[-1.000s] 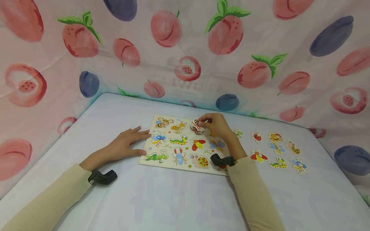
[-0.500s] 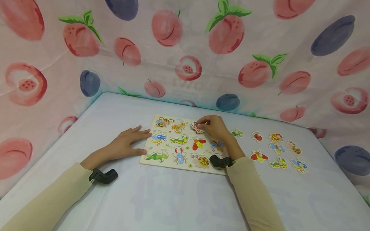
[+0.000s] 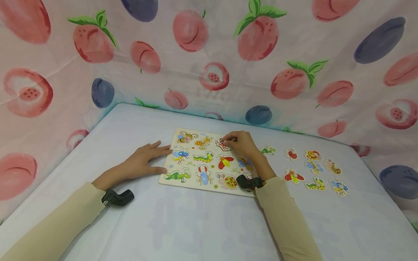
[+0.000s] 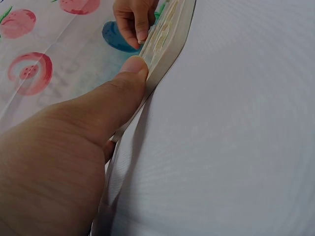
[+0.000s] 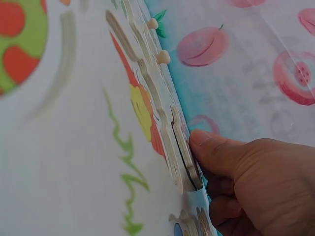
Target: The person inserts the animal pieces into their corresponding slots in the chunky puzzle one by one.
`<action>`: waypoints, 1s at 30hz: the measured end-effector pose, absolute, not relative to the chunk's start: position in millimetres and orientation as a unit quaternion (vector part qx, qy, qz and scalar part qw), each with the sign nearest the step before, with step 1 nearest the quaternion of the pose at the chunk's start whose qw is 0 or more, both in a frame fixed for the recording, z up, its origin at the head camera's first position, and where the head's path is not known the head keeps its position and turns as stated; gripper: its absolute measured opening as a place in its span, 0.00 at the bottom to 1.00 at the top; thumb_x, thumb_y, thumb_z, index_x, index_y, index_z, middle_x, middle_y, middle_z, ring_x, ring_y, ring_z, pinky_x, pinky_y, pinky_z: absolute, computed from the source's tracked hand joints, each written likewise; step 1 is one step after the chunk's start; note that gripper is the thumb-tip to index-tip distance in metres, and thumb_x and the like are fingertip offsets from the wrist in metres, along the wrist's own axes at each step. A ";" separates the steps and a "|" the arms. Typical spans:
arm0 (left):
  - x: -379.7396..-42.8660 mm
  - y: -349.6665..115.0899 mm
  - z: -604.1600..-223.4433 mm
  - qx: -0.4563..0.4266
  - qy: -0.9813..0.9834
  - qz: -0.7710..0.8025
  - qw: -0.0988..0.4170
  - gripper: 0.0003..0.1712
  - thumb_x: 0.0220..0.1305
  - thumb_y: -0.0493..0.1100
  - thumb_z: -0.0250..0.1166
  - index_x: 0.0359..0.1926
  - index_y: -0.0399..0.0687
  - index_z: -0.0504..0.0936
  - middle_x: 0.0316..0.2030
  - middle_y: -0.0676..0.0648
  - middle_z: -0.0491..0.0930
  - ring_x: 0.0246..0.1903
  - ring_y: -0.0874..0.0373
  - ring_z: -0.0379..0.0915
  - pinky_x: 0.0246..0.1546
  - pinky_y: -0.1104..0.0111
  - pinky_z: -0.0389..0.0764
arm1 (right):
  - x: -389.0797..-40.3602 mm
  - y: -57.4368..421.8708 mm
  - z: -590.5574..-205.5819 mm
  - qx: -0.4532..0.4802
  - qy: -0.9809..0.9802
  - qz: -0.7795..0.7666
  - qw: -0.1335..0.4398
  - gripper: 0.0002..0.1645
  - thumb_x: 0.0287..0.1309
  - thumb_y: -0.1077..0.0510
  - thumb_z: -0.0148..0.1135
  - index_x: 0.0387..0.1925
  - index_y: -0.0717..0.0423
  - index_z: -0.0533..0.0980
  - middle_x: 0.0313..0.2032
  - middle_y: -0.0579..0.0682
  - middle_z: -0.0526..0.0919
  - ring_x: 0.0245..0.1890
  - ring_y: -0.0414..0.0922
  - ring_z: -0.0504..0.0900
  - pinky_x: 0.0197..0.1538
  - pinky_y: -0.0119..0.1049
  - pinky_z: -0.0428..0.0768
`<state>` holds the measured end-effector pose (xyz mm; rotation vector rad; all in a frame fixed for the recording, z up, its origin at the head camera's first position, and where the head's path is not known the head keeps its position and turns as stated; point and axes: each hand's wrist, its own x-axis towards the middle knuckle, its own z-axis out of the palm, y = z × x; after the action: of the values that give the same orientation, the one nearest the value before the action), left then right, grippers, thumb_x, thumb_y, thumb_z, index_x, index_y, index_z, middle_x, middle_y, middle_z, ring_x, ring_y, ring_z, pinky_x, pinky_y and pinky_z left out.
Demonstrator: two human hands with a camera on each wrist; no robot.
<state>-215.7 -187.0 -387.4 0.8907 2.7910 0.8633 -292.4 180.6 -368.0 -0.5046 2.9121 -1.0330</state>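
Observation:
A wooden peg puzzle board (image 3: 193, 178) printed with insects lies on the table. My left hand (image 3: 140, 161) rests at its left edge with fingers spread; in the left wrist view the thumb (image 4: 130, 73) presses the board's edge. Over the top row, my right hand (image 3: 243, 145) pinches a red-and-dark spider puzzle piece (image 3: 222, 146). In the right wrist view that piece (image 5: 184, 152) lies close over the board beside the right thumb (image 5: 211, 147), slightly raised at one edge. Its knob is hidden by the fingers. Bee (image 3: 186, 137) and ant (image 3: 203, 143) pieces with knobs sit to its left.
Several loose insect pieces lie right of the board, among them a ladybird (image 3: 291, 154), a red-winged bug (image 3: 294, 176), a caterpillar (image 3: 315, 184) and a mosquito (image 3: 339, 188). A fruit-print cloth (image 3: 228, 98) hangs behind the white table.
My right hand has lowered the spider piece onto the spider picture at the board's top row, covering most of it. My left hand stays at the board's left edge.

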 end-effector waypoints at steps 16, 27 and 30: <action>-216.1 -187.3 -387.8 0.291 0.913 0.281 0.044 0.42 0.56 0.64 0.66 0.68 0.55 0.68 0.70 0.53 0.60 0.72 0.45 0.39 0.66 0.43 0.41 | -292.4 179.5 -368.0 -0.153 0.933 -0.324 0.013 0.10 0.60 0.52 0.65 0.41 0.51 0.84 0.36 0.47 0.83 0.32 0.45 0.77 0.37 0.38 0.77; -215.4 -186.4 -387.3 0.289 0.916 0.276 0.044 0.42 0.56 0.64 0.66 0.68 0.55 0.68 0.70 0.53 0.60 0.72 0.44 0.39 0.66 0.42 0.42 | -294.1 180.5 -371.1 -0.154 0.932 -0.326 0.018 0.10 0.60 0.52 0.65 0.41 0.50 0.84 0.35 0.47 0.83 0.32 0.45 0.78 0.36 0.37 0.77; -215.3 -186.0 -387.3 0.287 0.917 0.274 0.044 0.42 0.56 0.64 0.66 0.69 0.55 0.68 0.70 0.53 0.60 0.72 0.44 0.39 0.66 0.42 0.42 | -293.8 180.4 -370.9 -0.155 0.933 -0.324 0.017 0.10 0.61 0.53 0.65 0.42 0.51 0.84 0.35 0.47 0.83 0.32 0.45 0.78 0.36 0.37 0.77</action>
<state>-215.3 -186.0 -387.3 0.8783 2.8014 0.8372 -293.8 180.4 -370.9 -0.4825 2.8998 -1.0056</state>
